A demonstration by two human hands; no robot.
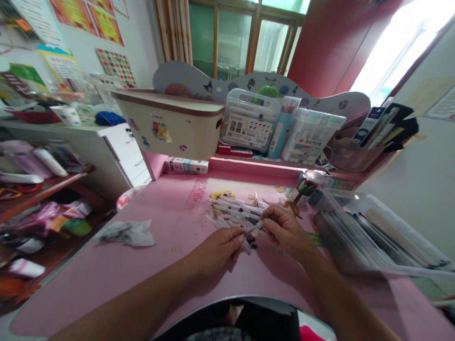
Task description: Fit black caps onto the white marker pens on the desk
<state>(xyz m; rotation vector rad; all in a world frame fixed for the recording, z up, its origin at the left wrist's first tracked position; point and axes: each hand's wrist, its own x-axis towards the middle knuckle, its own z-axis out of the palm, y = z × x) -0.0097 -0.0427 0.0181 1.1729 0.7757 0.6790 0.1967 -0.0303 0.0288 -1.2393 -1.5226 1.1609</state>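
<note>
My left hand (223,248) is closed, pinching one end of a slim, pale pen (253,228) between thumb and fingers. At the pen's other end, the fingers of my right hand (287,231) are closed on it too. The pen is held slanted, low over the pink desk. Just behind it lies a loose pile of white pens (227,206) with black ends, partly hidden by my hands. To the right of my right hand, a clear plastic box (329,201) holds many more thin pens lying side by side.
A crumpled clear wrapper (128,233) lies on the pink desk (170,279) at left. Behind the pile stands a can (310,184) holding things. On the raised shelf are a cream bin (170,125), marker cases (250,123) and a pen holder (359,154). A small carton (186,165) sits underneath.
</note>
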